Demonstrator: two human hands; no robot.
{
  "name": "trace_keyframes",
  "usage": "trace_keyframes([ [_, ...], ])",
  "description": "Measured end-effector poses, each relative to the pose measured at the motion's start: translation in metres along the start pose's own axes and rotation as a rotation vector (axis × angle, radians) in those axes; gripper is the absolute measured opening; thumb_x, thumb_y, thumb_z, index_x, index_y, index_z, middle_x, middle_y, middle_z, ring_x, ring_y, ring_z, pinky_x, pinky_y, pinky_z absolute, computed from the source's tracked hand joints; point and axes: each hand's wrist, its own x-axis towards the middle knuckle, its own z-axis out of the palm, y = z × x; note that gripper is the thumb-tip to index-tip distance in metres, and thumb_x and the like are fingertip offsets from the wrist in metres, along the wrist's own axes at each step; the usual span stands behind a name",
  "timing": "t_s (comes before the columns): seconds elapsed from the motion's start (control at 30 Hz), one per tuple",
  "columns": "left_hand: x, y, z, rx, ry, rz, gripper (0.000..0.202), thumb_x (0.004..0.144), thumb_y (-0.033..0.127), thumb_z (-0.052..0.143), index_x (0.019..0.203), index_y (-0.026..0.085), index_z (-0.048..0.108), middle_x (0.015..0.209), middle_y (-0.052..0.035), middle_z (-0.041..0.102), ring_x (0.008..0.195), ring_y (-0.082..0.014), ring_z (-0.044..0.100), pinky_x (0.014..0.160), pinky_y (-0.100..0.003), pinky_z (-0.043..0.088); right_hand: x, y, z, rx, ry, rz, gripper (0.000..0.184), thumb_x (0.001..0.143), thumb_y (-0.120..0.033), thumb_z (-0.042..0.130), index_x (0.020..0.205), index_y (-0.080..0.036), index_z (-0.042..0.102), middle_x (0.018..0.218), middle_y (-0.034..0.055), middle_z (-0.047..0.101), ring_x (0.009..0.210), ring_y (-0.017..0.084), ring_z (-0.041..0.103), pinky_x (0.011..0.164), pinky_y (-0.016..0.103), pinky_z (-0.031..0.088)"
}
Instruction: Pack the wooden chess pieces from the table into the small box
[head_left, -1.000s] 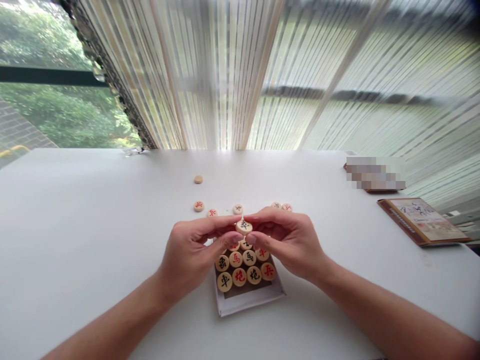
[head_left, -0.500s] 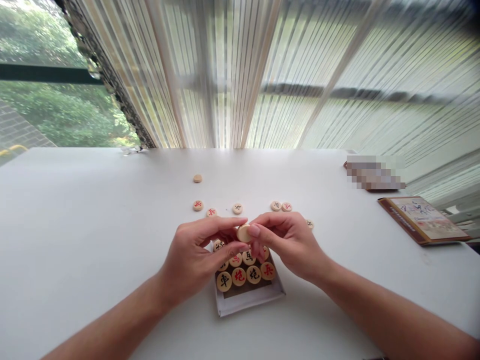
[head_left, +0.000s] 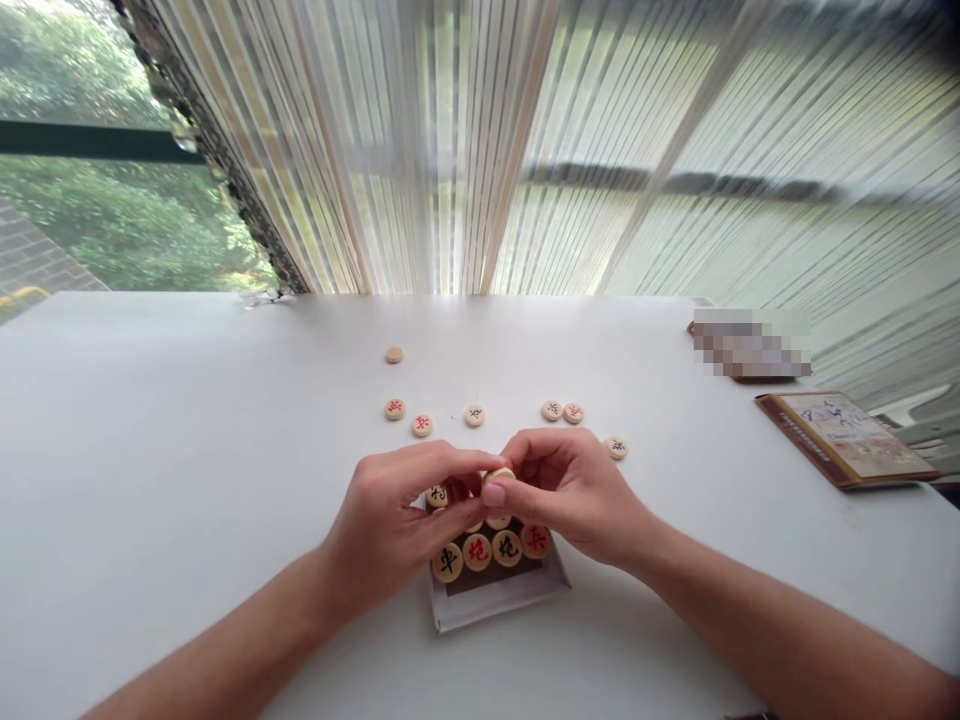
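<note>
Above an open box (head_left: pixel 495 606), my left hand (head_left: pixel 409 500) and my right hand (head_left: pixel 581 495) meet around one pale round Chinese chess piece (head_left: pixel 501 477). My right thumb presses its near side; my left index finger and thumb close on it from the left. Most of the piece is covered by fingers. Inside the box lie rows of Chinese chess pieces with red and black characters, such as a black one (head_left: pixel 448 562) and a red one (head_left: pixel 535 541) in the nearest row. My hands hide much of the rows behind.
Beyond my hands, several loose pieces lie on the white table (head_left: pixel 225 450), among them a red-marked piece (head_left: pixel 394 409), a black-marked piece (head_left: pixel 616 447) and a blank-looking one (head_left: pixel 394 355). A brown-edged booklet or box (head_left: pixel 847 438) rests at the right. String curtains (head_left: pixel 450 150) hang behind.
Both hands have come closer together and slightly lower over the box. The held piece has tilted and moved a little right and down, now more covered by the fingers.
</note>
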Motion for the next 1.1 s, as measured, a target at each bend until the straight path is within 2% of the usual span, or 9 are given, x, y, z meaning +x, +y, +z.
trace_keyframes([
  [0.17,0.0024,0.0002,0.0005,-0.033,-0.020,0.002,0.019,0.088,0.009,0.084,0.106,0.015,0.081,0.086,-0.0003,0.083,0.072,-0.0091,0.075,0.073,-0.014,0.059,0.0005,-0.0018,0.0006,-0.043,-0.039,-0.076,0.024,0.077,-0.026,0.096,0.073,-0.015,0.075,0.058,-0.0035,0.063,0.051,0.006,0.050,0.047,0.016,0.039],
  [0.47,0.0014,-0.0025,0.0001,-0.073,0.027,-0.024,0.021,0.090,0.020,0.085,0.111,0.020,0.081,0.082,0.0018,0.080,0.068,-0.0086,0.069,0.067,-0.016,0.057,0.0003,0.0022,-0.0051,0.008,-0.139,-0.080,0.027,0.097,-0.037,0.080,0.081,-0.014,0.075,0.061,-0.0035,0.061,0.055,0.006,0.050,0.054,0.017,0.043],
  [0.6,0.0000,-0.0033,-0.0001,-0.031,0.037,0.005,0.022,0.091,0.022,0.085,0.112,0.020,0.080,0.082,0.0018,0.078,0.068,-0.0084,0.068,0.069,-0.016,0.057,0.0001,0.0005,-0.0036,0.057,-0.145,-0.041,0.020,0.088,-0.029,0.088,0.084,-0.014,0.076,0.065,-0.0035,0.064,0.056,0.005,0.053,0.054,0.015,0.044],
  [0.8,-0.0043,-0.0039,0.0002,0.089,0.016,0.103,0.019,0.095,0.016,0.080,0.113,0.017,0.077,0.082,0.0010,0.076,0.067,-0.0074,0.067,0.068,-0.015,0.054,-0.0005,-0.0030,0.0013,0.112,-0.105,0.057,0.029,0.073,-0.023,0.099,0.076,-0.013,0.072,0.066,-0.0018,0.067,0.057,0.005,0.053,0.051,0.014,0.041],
  [0.97,-0.0054,-0.0027,0.0005,0.112,-0.004,0.132,0.021,0.097,0.014,0.077,0.117,0.016,0.075,0.086,-0.0017,0.077,0.068,-0.0091,0.068,0.064,-0.017,0.054,-0.0011,-0.0048,0.0013,0.077,-0.099,0.049,0.028,0.075,-0.026,0.097,0.075,-0.012,0.072,0.064,-0.0015,0.066,0.056,0.005,0.052,0.050,0.015,0.039],
  [1.1,-0.0014,0.0003,0.0011,0.098,0.015,0.134,0.018,0.097,0.017,0.078,0.115,0.018,0.076,0.083,0.0000,0.077,0.066,-0.0086,0.068,0.064,-0.016,0.055,-0.0009,-0.0073,-0.0001,0.038,-0.103,0.029,0.026,0.078,-0.027,0.095,0.075,-0.012,0.073,0.060,-0.0025,0.064,0.055,0.006,0.051,0.051,0.016,0.040],
])
